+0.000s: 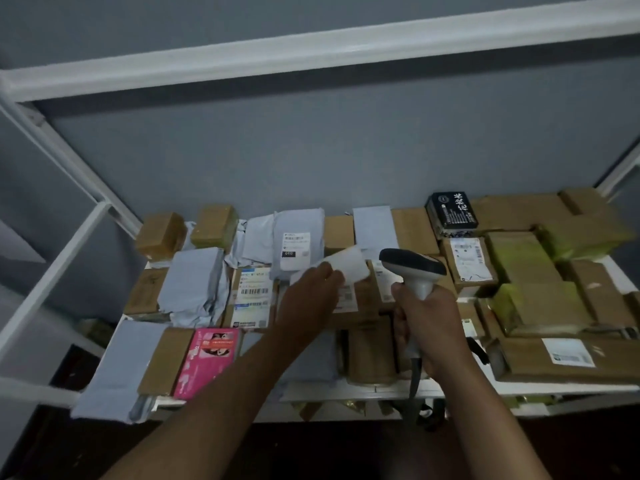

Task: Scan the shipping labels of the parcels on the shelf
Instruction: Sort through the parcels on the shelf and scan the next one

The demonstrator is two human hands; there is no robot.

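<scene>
**Scanner raised beside a lifted white parcel**

The right hand (427, 327) was wrapped around the pale grip of a handheld barcode scanner (414, 271), fingers curled round the handle, with the dark-topped head standing above the fist and turned toward the left. A cable (414, 379) ran down from the bottom of the grip, past the shelf's front edge.

Just to the left of the scanner head, the left hand (313, 292) pinched a small white parcel (348, 268) by its lower left end, holding it tilted above the parcels below. The parcel's near edge stood close to the scanner head; whether they touched could not be told. Its upturned face looked plain white and blurred.

Beneath both hands lay brown cartons with white shipping labels. Farther left lay a carton with a barcoded label (254, 292), grey poly mailers (195, 285) and a pink box (207, 358) near the front edge. Behind the lifted parcel a grey mailer with a label (298, 247) leaned at the back. To the right were a black box with white characters (452, 211), a labelled carton (469, 259) and yellow-green packages (523, 258). All sat on a white metal shelf (360, 391) against a grey wall.
</scene>
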